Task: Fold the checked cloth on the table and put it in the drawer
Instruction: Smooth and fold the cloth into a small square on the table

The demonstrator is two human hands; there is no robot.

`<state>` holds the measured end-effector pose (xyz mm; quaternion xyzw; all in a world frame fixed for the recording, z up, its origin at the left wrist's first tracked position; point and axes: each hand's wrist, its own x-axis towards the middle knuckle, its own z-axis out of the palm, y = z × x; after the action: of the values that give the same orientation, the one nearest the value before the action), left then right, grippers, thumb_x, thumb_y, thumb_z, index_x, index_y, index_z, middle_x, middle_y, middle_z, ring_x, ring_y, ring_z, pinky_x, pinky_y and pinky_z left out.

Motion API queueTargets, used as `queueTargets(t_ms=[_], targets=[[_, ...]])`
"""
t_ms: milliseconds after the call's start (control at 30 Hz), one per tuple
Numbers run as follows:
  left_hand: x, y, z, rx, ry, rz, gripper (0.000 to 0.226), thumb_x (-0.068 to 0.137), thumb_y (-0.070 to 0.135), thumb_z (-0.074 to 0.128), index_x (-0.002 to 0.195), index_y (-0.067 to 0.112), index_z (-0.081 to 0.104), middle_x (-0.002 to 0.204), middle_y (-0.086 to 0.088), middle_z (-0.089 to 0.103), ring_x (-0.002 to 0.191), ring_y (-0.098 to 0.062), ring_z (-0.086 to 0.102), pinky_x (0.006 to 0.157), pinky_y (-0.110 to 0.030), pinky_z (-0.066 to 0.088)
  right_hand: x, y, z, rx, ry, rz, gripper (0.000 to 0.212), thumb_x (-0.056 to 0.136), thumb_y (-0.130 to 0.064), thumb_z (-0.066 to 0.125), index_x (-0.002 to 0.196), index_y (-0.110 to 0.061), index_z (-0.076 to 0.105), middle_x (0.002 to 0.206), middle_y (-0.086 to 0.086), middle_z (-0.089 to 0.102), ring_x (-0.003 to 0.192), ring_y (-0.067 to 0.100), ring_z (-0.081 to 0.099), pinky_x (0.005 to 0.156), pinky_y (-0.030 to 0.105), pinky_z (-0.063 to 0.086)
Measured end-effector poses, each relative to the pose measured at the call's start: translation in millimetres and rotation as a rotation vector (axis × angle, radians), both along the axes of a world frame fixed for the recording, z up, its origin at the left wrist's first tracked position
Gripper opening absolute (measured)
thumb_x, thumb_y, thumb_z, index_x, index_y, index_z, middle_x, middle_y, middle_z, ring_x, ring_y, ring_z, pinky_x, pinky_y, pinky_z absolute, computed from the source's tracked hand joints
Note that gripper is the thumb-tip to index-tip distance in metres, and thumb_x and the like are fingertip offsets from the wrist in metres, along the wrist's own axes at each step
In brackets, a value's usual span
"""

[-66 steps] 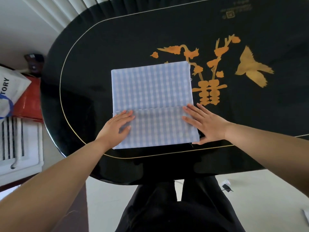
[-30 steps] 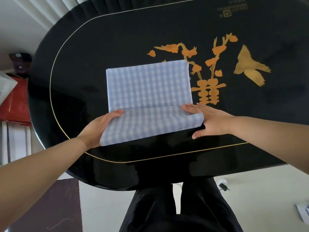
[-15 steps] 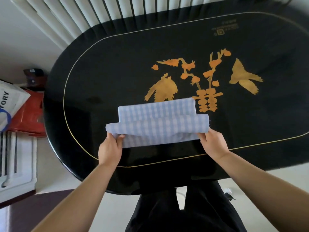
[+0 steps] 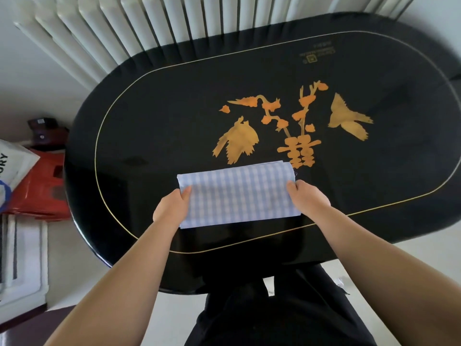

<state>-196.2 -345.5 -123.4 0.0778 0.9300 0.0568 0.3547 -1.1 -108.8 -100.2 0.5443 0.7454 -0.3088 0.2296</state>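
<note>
The blue-and-white checked cloth (image 4: pixel 238 194) lies folded into a narrow rectangle near the front edge of the black oval table (image 4: pixel 162 116). My left hand (image 4: pixel 172 208) grips its left end, thumb on top. At the right end my right hand (image 4: pixel 308 198) holds the cloth the same way. No drawer is in view.
The table top bears a gold bird-and-flower design (image 4: pixel 287 128) behind the cloth. A white radiator (image 4: pixel 149 23) stands behind the table. On the floor at left are a red stool (image 4: pixel 42 191) and a white bag (image 4: pixel 12 166). My dark trousers show below the table.
Both hands took the cloth's near edge, lifted it and brought it over the far part. The cloth is now half as deep and sits closer to me.
</note>
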Motion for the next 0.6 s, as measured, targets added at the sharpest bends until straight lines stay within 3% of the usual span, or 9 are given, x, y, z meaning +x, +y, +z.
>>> queueTargets(t_ms=[33, 133, 233, 333, 433, 600], targets=[[-4.7, 1.3, 0.6, -0.032, -0.026, -0.015, 0.06, 0.095, 0.061, 0.017, 0.107, 0.016, 0.055, 0.091, -0.003, 0.062, 0.079, -0.026, 0.065, 0.073, -0.037, 0.054, -2.1, 0.8, -0.1, 0.003, -0.036, -0.022, 0.035, 0.096, -0.038, 0.037, 0.11, -0.01, 0.052, 0.078, 0.002, 0.051, 0.077, 0.02, 0.058, 0.06, 0.029, 0.046], [-6.8, 6.9, 3.7, -0.129, 0.022, -0.056, 0.057, 0.097, 0.057, 0.02, 0.115, 0.014, 0.052, 0.095, -0.004, 0.061, 0.082, -0.024, 0.06, 0.066, -0.034, 0.046, -7.7, -4.3, -1.7, -0.018, 0.072, -0.277, 0.035, 0.093, -0.032, 0.049, 0.121, -0.01, 0.046, 0.098, 0.006, 0.055, 0.092, 0.02, 0.056, 0.064, 0.028, 0.05], [6.8, 16.8, 6.2, -0.056, 0.079, 0.064, 0.049, 0.101, 0.045, 0.031, 0.124, 0.002, 0.039, 0.115, -0.016, 0.054, 0.093, -0.033, 0.059, 0.066, -0.038, 0.041, -17.8, -10.6, 0.3, -0.055, 0.09, -0.443, 0.064, 0.088, -0.058, 0.043, 0.131, -0.012, 0.035, 0.111, 0.007, 0.054, 0.088, 0.019, 0.057, 0.063, 0.029, 0.05], [9.8, 25.4, 10.4, 0.03, -0.009, 0.196, 0.059, 0.1, 0.046, 0.032, 0.133, -0.003, 0.034, 0.133, -0.02, 0.043, 0.114, -0.038, 0.053, 0.079, -0.042, 0.04, -27.1, -6.7, 3.2, -0.215, 0.096, -0.576, 0.08, 0.082, -0.072, 0.042, 0.131, -0.009, 0.038, 0.107, 0.007, 0.054, 0.094, 0.021, 0.056, 0.077, 0.032, 0.046], [4.5, 29.1, 17.1, 0.059, -0.151, 0.335, 0.076, 0.096, 0.061, 0.025, 0.142, 0.001, 0.034, 0.141, -0.018, 0.044, 0.124, -0.035, 0.047, 0.094, -0.041, 0.039, -18.3, 2.2, 7.4, -0.384, 0.147, -0.681, 0.065, 0.079, -0.071, 0.049, 0.111, -0.015, 0.05, 0.102, 0.008, 0.06, 0.097, 0.022, 0.06, 0.096, 0.036, 0.045], [23.9, 37.6, 27.1, 0.222, -0.311, 0.672, 0.074, 0.086, 0.074, 0.032, 0.124, 0.013, 0.05, 0.114, -0.01, 0.057, 0.105, -0.029, 0.058, 0.099, -0.044, 0.045, 27.6, 18.0, 11.5, -0.488, 0.4, -0.737, 0.023, 0.086, -0.041, 0.064, 0.098, -0.022, 0.057, 0.094, 0.005, 0.063, 0.085, 0.021, 0.063, 0.077, 0.036, 0.05]])
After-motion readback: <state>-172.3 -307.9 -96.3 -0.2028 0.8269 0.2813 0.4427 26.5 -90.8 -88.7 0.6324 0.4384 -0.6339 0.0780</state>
